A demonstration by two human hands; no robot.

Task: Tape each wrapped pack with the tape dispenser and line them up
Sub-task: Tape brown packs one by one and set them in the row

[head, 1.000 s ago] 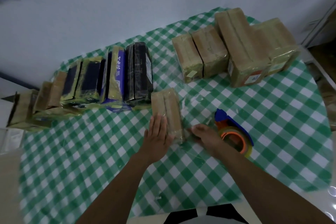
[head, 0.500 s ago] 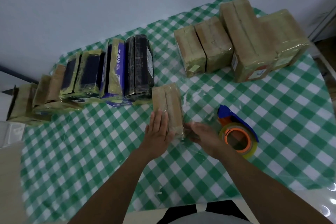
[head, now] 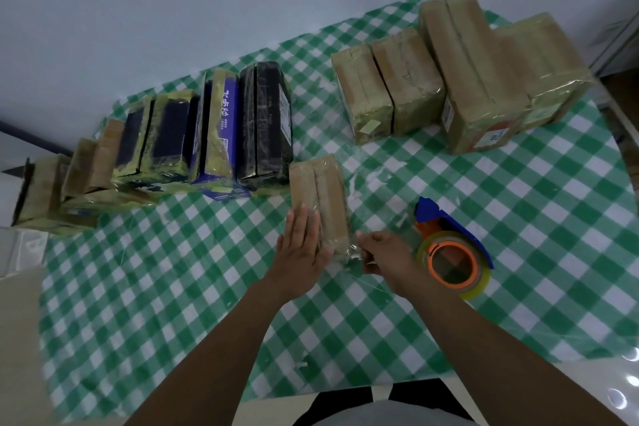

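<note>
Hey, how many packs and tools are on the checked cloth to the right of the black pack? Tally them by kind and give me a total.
Brown packs: 5
Tape dispensers: 1
Total: 6

The left hand (head: pixel 301 252) and the right hand (head: pixel 387 252) are shown bare, and both forearms (head: pixel 221 339) are left uncovered. At six o'clock, black and pale-grey clothing (head: pixel 425 398) is glimpsed.
</note>
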